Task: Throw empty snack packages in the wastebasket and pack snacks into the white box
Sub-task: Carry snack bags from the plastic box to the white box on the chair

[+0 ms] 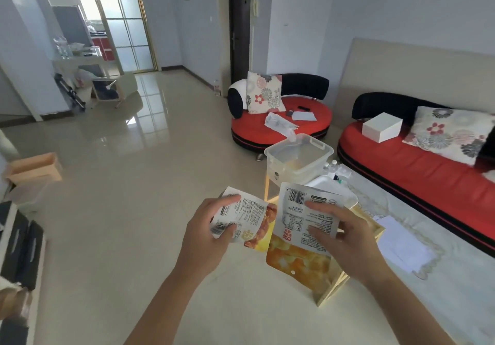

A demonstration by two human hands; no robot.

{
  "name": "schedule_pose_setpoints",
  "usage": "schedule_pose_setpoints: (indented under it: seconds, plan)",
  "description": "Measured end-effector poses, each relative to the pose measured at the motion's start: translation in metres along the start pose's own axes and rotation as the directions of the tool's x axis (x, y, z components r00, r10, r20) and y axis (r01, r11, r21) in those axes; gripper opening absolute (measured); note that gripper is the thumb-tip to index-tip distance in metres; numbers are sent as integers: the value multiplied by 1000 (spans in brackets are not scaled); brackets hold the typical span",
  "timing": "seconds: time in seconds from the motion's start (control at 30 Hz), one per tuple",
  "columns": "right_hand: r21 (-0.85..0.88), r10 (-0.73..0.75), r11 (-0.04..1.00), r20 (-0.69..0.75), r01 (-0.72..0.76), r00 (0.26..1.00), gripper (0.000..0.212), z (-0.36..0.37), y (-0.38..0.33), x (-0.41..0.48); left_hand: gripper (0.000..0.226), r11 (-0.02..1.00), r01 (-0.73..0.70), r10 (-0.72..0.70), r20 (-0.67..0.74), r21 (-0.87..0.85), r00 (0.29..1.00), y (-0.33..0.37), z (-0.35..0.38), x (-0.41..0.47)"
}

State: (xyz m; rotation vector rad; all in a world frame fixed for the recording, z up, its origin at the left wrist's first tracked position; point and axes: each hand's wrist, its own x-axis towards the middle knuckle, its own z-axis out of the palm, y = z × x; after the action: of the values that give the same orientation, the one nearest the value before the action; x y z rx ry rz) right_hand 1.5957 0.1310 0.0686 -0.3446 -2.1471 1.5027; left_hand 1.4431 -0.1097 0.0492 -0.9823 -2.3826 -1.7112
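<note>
small snack package [249, 218], crumpled, back side up with barcode showing, held in the air in front of the clear tub [298, 157], on the viewer's side of it. left hand [206, 234] has it, grip closed round its left edge, fingers on top, thumb under the barcode. large snack package [297, 253], silver back with an orange lower part, hangs upside down just right of the small one, also in front of the tub, the two edges nearly touching. right hand [345, 237] holds it, grip pinching its right side, fingers spread over the print. white box [381, 129] sits closed on the red sofa [417, 178], right of the tub and beyond it, next to a floral cushion [450, 133]. peach wastebasket [33, 169] is on the floor [134, 184] well left of the tub. round red seat [281, 127] stands behind the tub with a clear bag [278, 122] on it. lace-covered tabletop [455, 285] runs right of the tub toward the viewer, white papers [401, 243] lying on it.
</note>
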Motion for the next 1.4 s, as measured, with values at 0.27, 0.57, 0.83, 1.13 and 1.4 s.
schedule_pose_setpoints:
  seconds: [0.27, 0.57, 0.83, 1.13, 1.4]
  plan:
    - [34, 51, 998, -71, -48, 996, 49, 8, 38, 74, 63, 998, 32, -31, 24, -45, 999, -56, 21, 70]
    - [91, 107, 991, -108, -97, 988, 50, 5, 99, 196, 64, 999, 33, -35, 70, 32, 997, -108, 69, 201]
    - [70, 136, 989, -154, -127, 979, 49, -32, 141, 316, 60, 999, 10, -13, 71, 43, 997, -127, 131, 335]
    - [20, 169, 985, -248, -169, 954, 47, -56, 182, 390, 58, 999, -26, 20, 119, 46, 993, -158, 195, 425]
    - [-48, 255, 954, -387, -295, 886, 47, -52, 228, 445, 61, 998, -62, 53, 295, 23, 954, -214, 253, 506]
